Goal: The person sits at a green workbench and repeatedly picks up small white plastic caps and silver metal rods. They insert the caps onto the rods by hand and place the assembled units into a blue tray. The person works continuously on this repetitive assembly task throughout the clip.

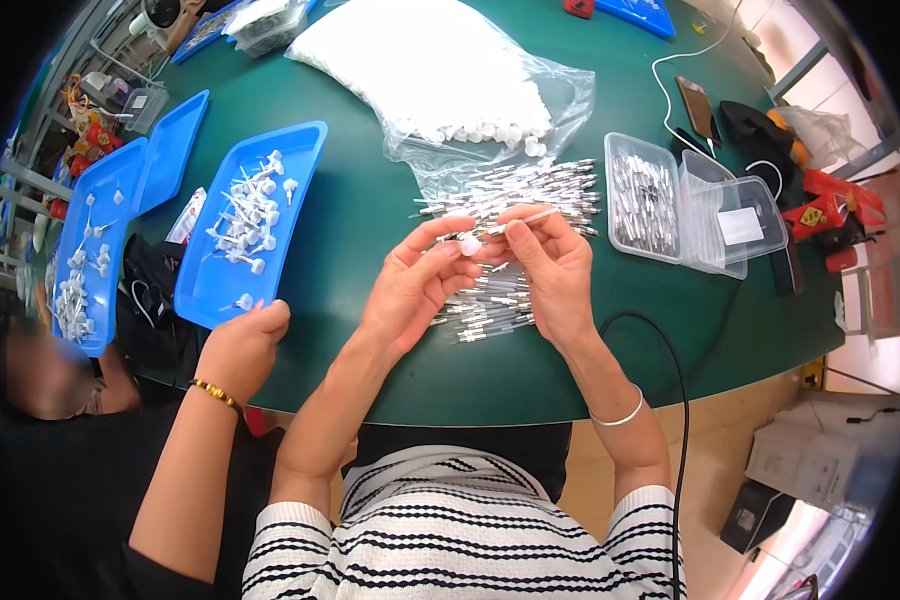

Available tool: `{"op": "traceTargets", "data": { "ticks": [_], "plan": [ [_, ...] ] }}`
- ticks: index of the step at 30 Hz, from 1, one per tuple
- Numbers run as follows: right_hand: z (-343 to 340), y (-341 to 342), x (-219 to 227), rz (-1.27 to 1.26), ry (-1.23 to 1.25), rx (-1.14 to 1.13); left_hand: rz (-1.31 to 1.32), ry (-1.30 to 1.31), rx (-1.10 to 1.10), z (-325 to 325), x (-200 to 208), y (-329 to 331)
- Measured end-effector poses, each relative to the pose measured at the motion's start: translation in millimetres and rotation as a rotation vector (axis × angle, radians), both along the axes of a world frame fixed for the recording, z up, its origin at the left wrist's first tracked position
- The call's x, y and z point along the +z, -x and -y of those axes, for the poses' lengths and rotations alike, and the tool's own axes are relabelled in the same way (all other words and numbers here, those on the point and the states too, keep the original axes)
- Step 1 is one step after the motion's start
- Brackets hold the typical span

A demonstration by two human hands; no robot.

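My left hand (410, 285) pinches a small white plastic cap (470, 245) between thumb and fingertips. Beside it, my right hand (557, 275) grips a slim white-and-metal rod (538, 216) between thumb and forefinger. The two pieces are close together; whether they touch I cannot tell. Under and beyond my hands lies a loose pile of similar rods (560, 185), and more rods (495, 305) lie nearer to me. Farther off, white caps (500, 130) spill from the mouth of a large clear plastic bag (567, 95).
A co-worker's hand (245, 345) is at the near end of a blue tray (305, 165) holding capped rods. Another blue tray (120, 175) stands farther left. To the right are a clear box (610, 150) of rods, clear containers (770, 215), a phone (697, 108) and a black cable (675, 370).
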State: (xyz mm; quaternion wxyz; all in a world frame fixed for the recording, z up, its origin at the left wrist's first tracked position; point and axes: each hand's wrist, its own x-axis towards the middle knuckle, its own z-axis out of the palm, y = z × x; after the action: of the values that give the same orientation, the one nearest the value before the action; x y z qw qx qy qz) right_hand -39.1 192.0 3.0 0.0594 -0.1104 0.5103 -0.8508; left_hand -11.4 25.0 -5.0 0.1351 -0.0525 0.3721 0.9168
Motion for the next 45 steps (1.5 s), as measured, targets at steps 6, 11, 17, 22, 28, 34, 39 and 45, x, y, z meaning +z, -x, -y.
{"op": "traceTargets", "data": {
  "ticks": [6,11,17,22,28,34,39,45],
  "plan": [
    [6.4,-2.6,2.9,0.047,-0.064,-0.072,-0.143,0.285,0.03,4.0,-3.8,-4.4],
    [2.8,-8.9,13.0,-0.008,-0.059,-0.058,-0.164,0.338,0.003,2.7,5.5,-7.2],
    [3.7,-10.4,8.0,0.154,0.142,0.004,-0.428,0.526,0.24,-10.9,-2.0,-9.1],
    [9.2,-8.2,-2.7,0.205,0.302,0.152,-0.415,0.472,0.32,-22.0,4.3,-14.0],
    [8.7,-9.1,-7.6,0.237,0.345,0.136,-0.396,0.453,0.329,-23.2,4.0,-11.8],
    [15.0,-13.8,-5.6,0.256,0.32,0.127,-0.338,0.422,0.35,-21.1,5.5,-12.7],
    [17.1,-13.4,-7.2,0.287,0.353,0.15,-0.386,0.475,0.401,-18.4,1.5,-10.6],
    [16.8,-15.7,-1.1,0.141,0.228,0.055,-0.413,0.474,0.509,-12.8,5.4,-10.0]
  ]
}}
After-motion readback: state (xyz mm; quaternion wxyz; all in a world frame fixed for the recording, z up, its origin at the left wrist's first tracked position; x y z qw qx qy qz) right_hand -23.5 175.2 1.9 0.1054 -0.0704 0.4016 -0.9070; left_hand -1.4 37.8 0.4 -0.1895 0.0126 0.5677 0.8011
